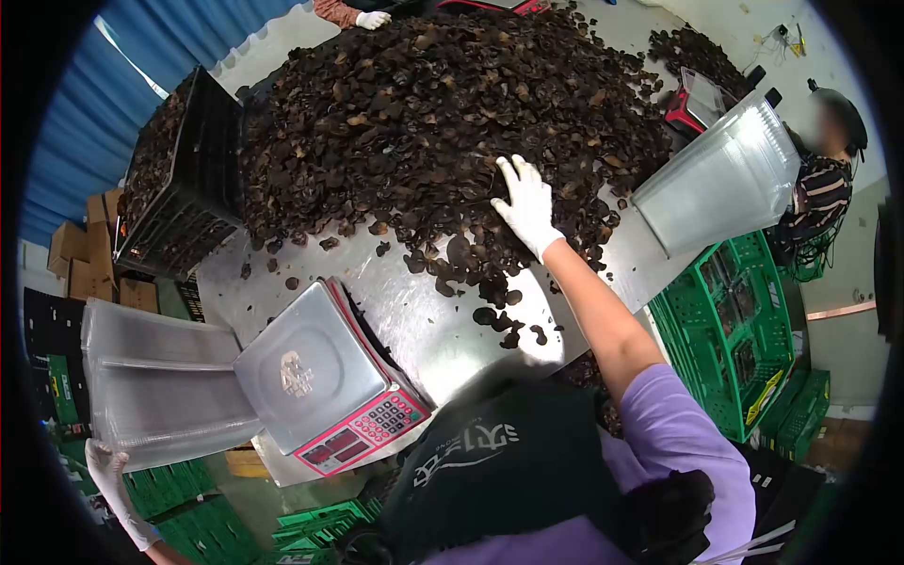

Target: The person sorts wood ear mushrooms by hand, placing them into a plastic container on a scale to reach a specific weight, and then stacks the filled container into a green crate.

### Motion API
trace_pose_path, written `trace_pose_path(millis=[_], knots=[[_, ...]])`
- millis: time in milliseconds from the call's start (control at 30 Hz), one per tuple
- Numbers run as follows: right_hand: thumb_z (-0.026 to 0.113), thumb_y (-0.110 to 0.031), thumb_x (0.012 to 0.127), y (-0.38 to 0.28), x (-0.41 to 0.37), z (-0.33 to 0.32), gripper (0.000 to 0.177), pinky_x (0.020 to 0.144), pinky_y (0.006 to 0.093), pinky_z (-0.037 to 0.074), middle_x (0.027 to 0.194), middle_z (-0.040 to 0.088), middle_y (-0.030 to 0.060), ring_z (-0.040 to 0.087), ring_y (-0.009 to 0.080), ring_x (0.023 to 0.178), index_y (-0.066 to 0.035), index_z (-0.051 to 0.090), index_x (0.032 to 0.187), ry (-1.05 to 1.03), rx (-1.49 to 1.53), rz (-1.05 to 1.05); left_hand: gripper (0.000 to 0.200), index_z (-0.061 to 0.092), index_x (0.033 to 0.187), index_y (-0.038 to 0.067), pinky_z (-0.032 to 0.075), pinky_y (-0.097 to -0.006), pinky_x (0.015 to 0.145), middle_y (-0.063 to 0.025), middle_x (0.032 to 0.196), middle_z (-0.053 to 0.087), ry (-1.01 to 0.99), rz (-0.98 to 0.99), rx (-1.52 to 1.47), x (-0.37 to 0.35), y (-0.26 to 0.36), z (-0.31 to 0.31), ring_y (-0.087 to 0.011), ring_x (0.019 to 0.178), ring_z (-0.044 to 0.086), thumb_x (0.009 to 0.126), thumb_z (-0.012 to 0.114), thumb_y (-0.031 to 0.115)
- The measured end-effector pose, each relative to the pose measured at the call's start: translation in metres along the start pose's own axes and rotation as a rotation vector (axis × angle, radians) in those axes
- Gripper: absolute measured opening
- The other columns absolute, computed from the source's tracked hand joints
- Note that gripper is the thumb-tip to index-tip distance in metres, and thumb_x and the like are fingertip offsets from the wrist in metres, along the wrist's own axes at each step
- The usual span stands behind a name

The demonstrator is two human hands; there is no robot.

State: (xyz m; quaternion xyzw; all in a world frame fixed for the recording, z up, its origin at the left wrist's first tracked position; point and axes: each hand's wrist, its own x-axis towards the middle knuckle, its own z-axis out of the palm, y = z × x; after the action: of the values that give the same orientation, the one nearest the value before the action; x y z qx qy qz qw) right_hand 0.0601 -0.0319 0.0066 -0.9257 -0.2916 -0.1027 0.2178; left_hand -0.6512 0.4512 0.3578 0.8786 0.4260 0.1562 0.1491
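A large heap of dark, dried wood ear mushrooms (424, 104) covers the far part of the metal table. My right hand (527, 205), in a white glove, rests on the front of this heap, palm down with its fingers spread. At the lower left, my gloved left hand (115, 485) is at the near corner of a stack of clear plastic trays (174, 395), its fingers curled at the edge. Between my hands stands a scale (330, 377) with a red keypad panel; a pale mark shows on its bare metal plate.
A black crate (202, 160) of mushrooms leans at the left. More clear trays (725, 179) and another red scale (692, 108) are at the right, near a person (829, 179). Green crates (730, 320) stand beside the table (480, 353). Another person's gloved hand (373, 20) is at the far side.
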Motion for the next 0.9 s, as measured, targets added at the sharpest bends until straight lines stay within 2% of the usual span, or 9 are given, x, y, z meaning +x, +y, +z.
trace_pose_path(millis=[67,167,267,400,433,533,667,767,900], knots=[[0.068,-0.03,0.077,-0.007,-0.006,0.012,0.074,0.101,0.0491,0.033,0.146,0.034,0.0159,0.034,0.0344,0.133,-0.016,0.036,0.142,-0.131,-0.084,-0.026,0.031,0.055,0.102,0.004,0.037,-0.0217,0.085,0.0006,0.097,0.052,0.022,0.061,0.136,-0.002,0.015,-0.002,-0.0118,0.094,0.048,0.076,0.071,-0.003],[0.066,-0.023,0.076,-0.028,-0.053,0.023,0.062,0.107,0.0526,0.028,0.145,0.035,0.0172,0.03,0.0353,0.137,-0.015,0.047,0.134,-0.151,-0.061,-0.227,0.033,0.054,0.118,-0.003,0.039,-0.0273,0.096,-0.0054,0.107,0.055,0.433,-0.106,-0.109,-0.008,0.031,0.0,-0.0163,0.106,0.052,0.088,0.065,0.004],[0.064,-0.018,0.079,-0.055,-0.114,0.017,0.057,0.111,0.0519,0.021,0.143,0.038,0.0119,0.03,0.0301,0.137,-0.017,0.049,0.133,-0.42,-0.008,-0.34,0.029,0.054,0.118,-0.005,0.044,-0.0301,0.097,-0.008,0.108,0.055,0.783,-0.188,-0.053,-0.041,0.223,0.086,-0.0187,0.107,0.054,0.091,0.06,0.003],[0.06,-0.014,0.079,-0.054,-0.142,0.009,0.045,0.105,0.0485,0.031,0.133,0.048,0.0147,0.043,0.0303,0.127,-0.013,0.057,0.125,-0.324,0.235,-0.356,0.025,0.055,0.115,-0.004,0.054,-0.0355,0.085,-0.0116,0.106,0.055,0.57,0.383,0.171,-0.084,0.261,0.189,-0.0219,0.097,0.055,0.089,0.053,-0.006],[0.06,-0.014,0.079,-0.05,-0.139,0.009,0.045,0.105,0.0485,0.031,0.133,0.048,0.0147,0.043,0.0303,0.127,-0.013,0.057,0.125,-0.33,0.234,-0.359,0.031,0.055,0.115,-0.004,0.055,-0.0329,0.081,-0.0119,0.103,0.055,0.474,0.291,-0.363,-0.09,0.298,0.233,-0.0203,0.095,0.055,0.085,0.054,-0.011],[0.061,-0.003,0.076,-0.037,-0.113,0.003,0.033,0.083,0.0377,0.049,0.112,0.063,0.0113,0.061,0.0291,0.1,-0.007,0.065,0.108,-0.063,0.348,-0.302,0.024,0.06,0.095,0.002,0.05,-0.0344,0.074,-0.0093,0.089,0.059,0.257,0.416,0.237,-0.098,0.298,0.303,-0.0252,0.081,0.058,0.075,0.063,-0.011],[0.059,-0.005,0.082,-0.02,-0.069,-0.004,0.021,0.071,0.0382,0.048,0.084,0.062,0.0085,0.061,0.028,0.077,-0.009,0.066,0.101,-0.028,0.309,-0.146,0.028,0.054,0.083,0.007,0.045,-0.0408,0.066,-0.0096,0.079,0.054,0.185,0.307,0.23,-0.12,0.276,0.384,-0.0309,0.077,0.054,0.065,0.075,0.003],[0.058,-0.009,0.083,-0.017,-0.05,0.0,0.019,0.07,0.0387,0.047,0.083,0.06,0.0079,0.06,0.0276,0.077,-0.01,0.067,0.1,-0.004,0.308,-0.153,0.033,0.055,0.09,0.007,0.044,-0.0434,0.076,-0.0089,0.087,0.055,-0.003,0.242,0.289,-0.135,0.259,0.405,-0.0302,0.084,0.053,0.067,0.076,0.016],[0.062,-0.015,0.078,-0.028,-0.037,0.018,0.028,0.078,0.0383,0.044,0.098,0.06,0.0082,0.057,0.0259,0.093,-0.012,0.064,0.106,-0.091,0.18,-0.212,0.076,0.044,0.132,0.003,0.034,-0.0467,0.1,-0.0168,0.129,0.048,-0.166,0.194,0.273,-0.142,0.291,0.392,-0.035,0.116,0.045,0.072,0.074,0.039]])
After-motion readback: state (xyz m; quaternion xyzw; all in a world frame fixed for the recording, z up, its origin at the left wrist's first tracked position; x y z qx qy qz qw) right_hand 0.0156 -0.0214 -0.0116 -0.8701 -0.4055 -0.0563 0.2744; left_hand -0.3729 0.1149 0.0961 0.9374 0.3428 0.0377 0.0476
